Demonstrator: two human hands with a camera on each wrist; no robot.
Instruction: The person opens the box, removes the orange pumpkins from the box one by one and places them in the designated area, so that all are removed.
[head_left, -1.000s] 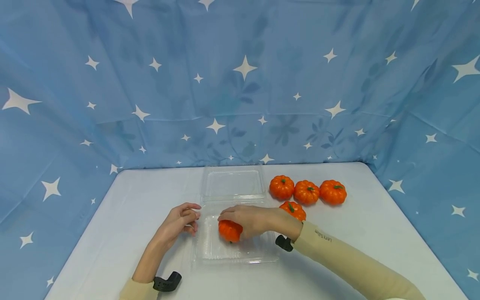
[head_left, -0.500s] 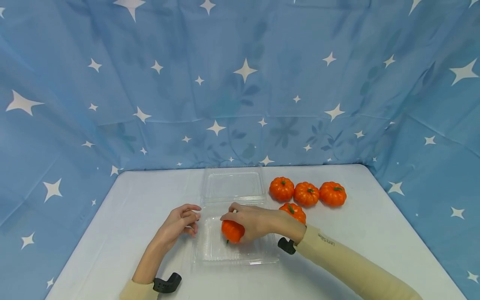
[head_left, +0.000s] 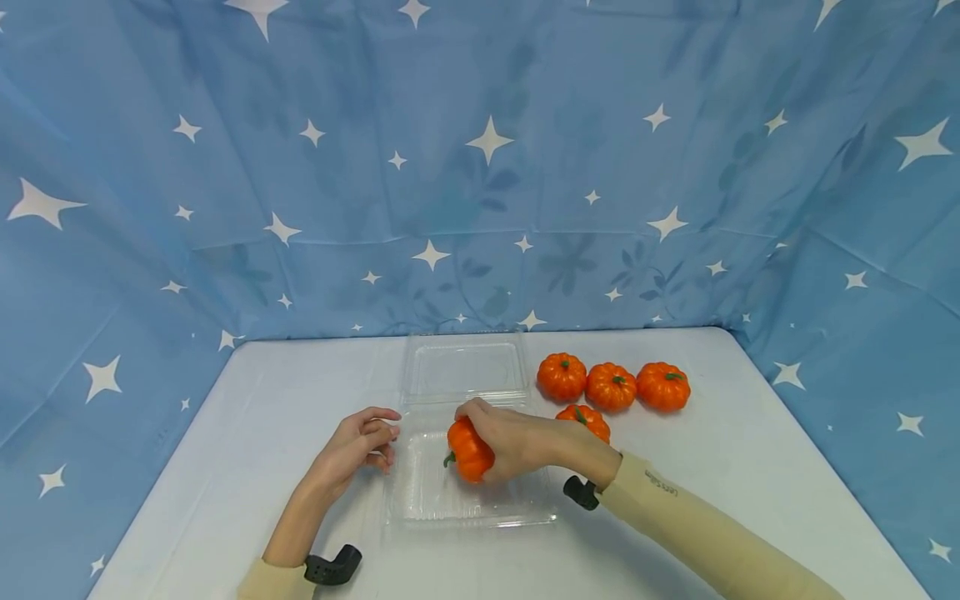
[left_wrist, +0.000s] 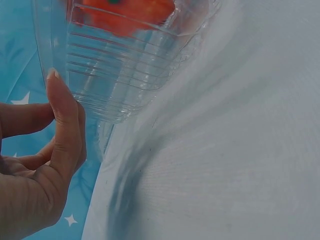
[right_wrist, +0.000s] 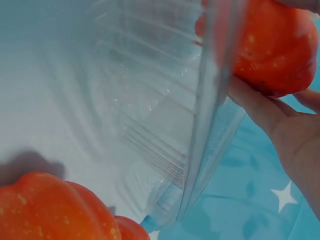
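In the head view my right hand [head_left: 510,437] grips a small orange pumpkin [head_left: 469,451], tilted with its green stem toward the left. It is over the base of an open clear plastic clamshell container [head_left: 427,508]. The right wrist view shows fingers under the pumpkin [right_wrist: 275,50], behind the container's clear wall [right_wrist: 155,105]. My left hand [head_left: 354,446] is at the container's left edge, fingers loosely bent. In the left wrist view one fingertip [left_wrist: 53,77] meets the clear rim; no firm hold on it shows.
Right of the container, three pumpkins stand in a row: left [head_left: 562,377], middle [head_left: 611,387] and right [head_left: 663,387]. Another pumpkin [head_left: 587,422] sits nearer, partly behind my right forearm. The container's lid [head_left: 465,368] lies folded back. A blue star-patterned curtain [head_left: 480,192] borders the white table [head_left: 300,375].
My right hand has turned the pumpkin and shifted it slightly right; its stem has swung from the near side to the left. The left hand has stayed in place.
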